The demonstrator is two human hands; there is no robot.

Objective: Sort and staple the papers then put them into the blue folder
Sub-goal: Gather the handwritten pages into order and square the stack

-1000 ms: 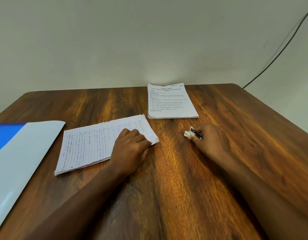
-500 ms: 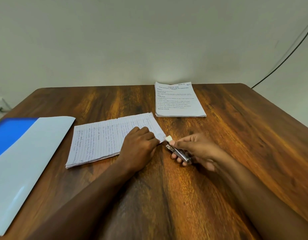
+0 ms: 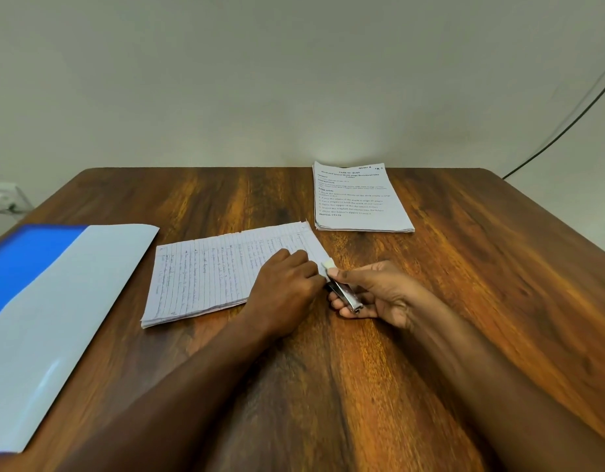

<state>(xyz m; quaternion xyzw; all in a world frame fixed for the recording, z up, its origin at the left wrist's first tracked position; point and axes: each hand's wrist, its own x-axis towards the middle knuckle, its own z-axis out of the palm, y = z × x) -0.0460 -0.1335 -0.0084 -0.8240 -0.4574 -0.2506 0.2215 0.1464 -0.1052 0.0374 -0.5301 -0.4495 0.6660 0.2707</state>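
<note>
At the handwritten stack's [image 3: 222, 270] corner, right hand [image 3: 379, 291] grips stapler [image 3: 343, 289].

Left grip [image 3: 287, 284] curled, knuckles up; right grip [image 3: 372, 291] curled, pinching.

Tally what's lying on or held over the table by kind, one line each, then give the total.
Paper stacks: 2, the handwritten lined stack and the printed stack
Folders: 1, the blue folder
Staplers: 1, the stapler gripped by the right hand at the lined stack's corner, which the left hand rests on
Total: 4
</note>
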